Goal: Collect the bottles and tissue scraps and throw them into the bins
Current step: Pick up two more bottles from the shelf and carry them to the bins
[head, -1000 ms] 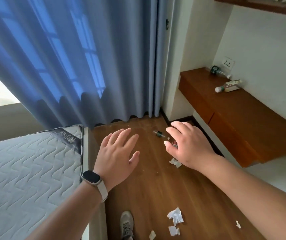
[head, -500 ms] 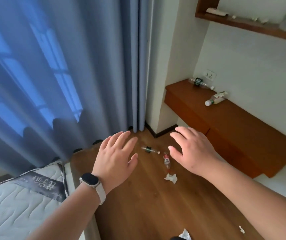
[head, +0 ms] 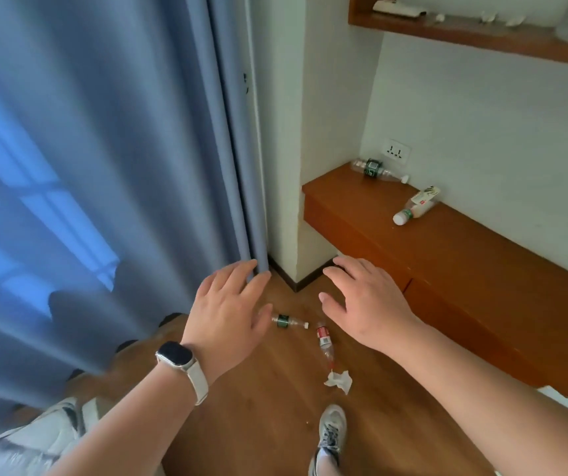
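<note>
Two hands held out palm-down above a wooden floor [head: 258, 424], neither holding anything. Left hand [head: 227, 310]: fingers straight and lying nearly side by side, thumb set apart; a watch [head: 176, 355] on the wrist. Right hand [head: 365, 304]: fingers slightly bent and a little spread, thumb pointing toward the left hand.

Between the two thumbs, on the floor below them, a green-labelled bottle [head: 287, 321] lies on its side, one end appearing just beside the left thumb tip. Under the right thumb a red-labelled bottle [head: 324, 341] also lies on its side. At its end nearer the person is a tissue scrap [head: 339, 381], touching it or just beside it; which cannot be told.

The left fingertips overlap the edge of a blue curtain [head: 104, 166]; contact cannot be told. Between the two sets of fingertips is a wall corner [head: 286, 166] with dark skirting. Beyond and to the right of the right fingers runs a wooden desk [head: 464, 262], carrying a second green-labelled bottle [head: 375, 170] and a white-capped bottle [head: 416, 207], both on their sides, well past the fingertips, near a wall socket [head: 396, 151]. High above the right fingers is a shelf [head: 481, 36], its contents blurred. Behind the right wrist is a shoe [head: 332, 431]; below the left forearm, a mattress corner [head: 35, 441].
</note>
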A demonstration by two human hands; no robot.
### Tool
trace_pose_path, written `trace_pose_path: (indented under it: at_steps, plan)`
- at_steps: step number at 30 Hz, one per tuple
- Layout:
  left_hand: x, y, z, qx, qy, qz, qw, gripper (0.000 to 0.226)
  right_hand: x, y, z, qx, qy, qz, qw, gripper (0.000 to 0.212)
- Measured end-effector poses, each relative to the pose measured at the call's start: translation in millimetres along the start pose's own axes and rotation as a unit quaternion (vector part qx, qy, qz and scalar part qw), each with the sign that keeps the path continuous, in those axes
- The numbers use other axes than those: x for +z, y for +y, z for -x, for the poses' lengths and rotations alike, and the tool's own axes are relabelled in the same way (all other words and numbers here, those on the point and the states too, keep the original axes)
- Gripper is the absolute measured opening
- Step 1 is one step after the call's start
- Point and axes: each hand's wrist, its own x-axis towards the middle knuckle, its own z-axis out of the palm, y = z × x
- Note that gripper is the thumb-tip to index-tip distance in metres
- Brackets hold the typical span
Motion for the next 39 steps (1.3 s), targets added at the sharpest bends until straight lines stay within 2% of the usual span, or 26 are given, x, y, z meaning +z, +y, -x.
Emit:
trace_pose_path:
  at_steps: [5, 14, 20, 29, 39]
  plan:
    - [39.3, 9.7, -104.2, 0.038, -0.041, -0.021, 0.998, 0.047, -4.3, 71.9, -70.4, 0.028, -0.024, -0.007, 0.999, 0.053]
    - [87.5, 57.9, -250.1, 0.092, -0.031, -0.010, 0.995, 0.049, -24.9, 188.4, -140.9, 0.082, -0.026, 0.015, 0.996, 0.053]
    - [110.2, 76.9, -311.9, 0.132, -0.026, -0.001, 0.991, 0.047, -26.0, 231.5, -158.7, 0.134, -0.018, 0.005, 0.991, 0.052]
    - [162.5, 88.5, -389.1, 0.213, -0.087, 0.034, 0.973, 0.046, -19.5, 269.5, -173.8, 0.209, -0.031, 0.015, 0.977, 0.055]
    - [234.5, 70.2, -516.3, 0.318, -0.122, 0.076, 0.937, 0.048, 18.0, 315.7, -245.8, 0.334, -0.059, 0.006, 0.941, 0.049]
